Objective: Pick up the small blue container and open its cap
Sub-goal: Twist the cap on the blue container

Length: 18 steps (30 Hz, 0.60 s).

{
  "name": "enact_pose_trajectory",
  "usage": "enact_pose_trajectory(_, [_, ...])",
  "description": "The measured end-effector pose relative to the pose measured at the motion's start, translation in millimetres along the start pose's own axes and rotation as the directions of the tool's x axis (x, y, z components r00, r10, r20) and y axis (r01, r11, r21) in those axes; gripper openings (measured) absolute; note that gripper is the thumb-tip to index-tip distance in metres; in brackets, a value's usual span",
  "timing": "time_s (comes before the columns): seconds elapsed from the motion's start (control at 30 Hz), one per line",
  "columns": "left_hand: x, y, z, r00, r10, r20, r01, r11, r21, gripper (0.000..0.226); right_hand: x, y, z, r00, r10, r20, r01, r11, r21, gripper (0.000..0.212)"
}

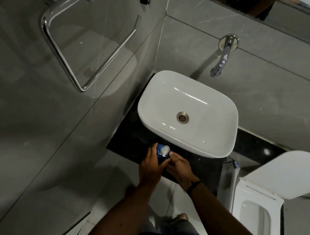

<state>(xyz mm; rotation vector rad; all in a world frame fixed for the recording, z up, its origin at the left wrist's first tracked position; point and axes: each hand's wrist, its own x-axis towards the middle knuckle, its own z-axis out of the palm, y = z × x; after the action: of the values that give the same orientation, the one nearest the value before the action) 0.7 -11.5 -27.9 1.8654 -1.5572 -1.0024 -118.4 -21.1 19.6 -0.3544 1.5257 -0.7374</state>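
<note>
Looking down at a bathroom corner: grey tiled walls, white toilet (pixel 269 192) w/ lid up at lower right, white sink (pixel 167 92) sitting on a dark counter (pixel 127 143), wall tap (pixel 220 62) above the sink, chrome towel ring (pixel 64 50) on the left wall.

Both hands meet over the counter's front-left edge, just beside the sink's near corner. Left hand (pixel 150 168) is wrapped round the blue bottle (pixel 160 153), fingers closed on its body, holding it off the counter and tilted toward the sink. White cap (pixel 165 149) looks flipped up already, hinged at the top, though it's small in view so not 100% sure. Right hand (pixel 178 166) presses against the bottle's lower side, thumb up near the cap; its fingers look curled in, but can't tell if they actually grip anything. Dark band on the right wrist.

Task prob near done: bottle picked up, cap appears open.

Risks from here:
- bottle tilted w/ cap open, so contents could dribble onto counter or floor if squeezed
- grip sits low on the body, could slip if the surface is wet
- hands are over the counter edge, so a drop goes to the floor, not the counter
</note>
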Motion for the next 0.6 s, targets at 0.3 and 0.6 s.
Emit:
enact_pose_trajectory(0.3, [16,-7,-30,0.998,-0.025,-0.056,0.025,1.0,-0.009,0.079,12,-9,33,0.999,-0.048,0.006,0.048,0.999,-0.002,0.032])
enact_pose_trajectory(0.6, [45,-42,-93,0.983,-0.109,-0.151,0.107,0.994,-0.022,0.082,31,-21,116,0.996,-0.017,0.088,0.022,0.999,-0.045,0.033])
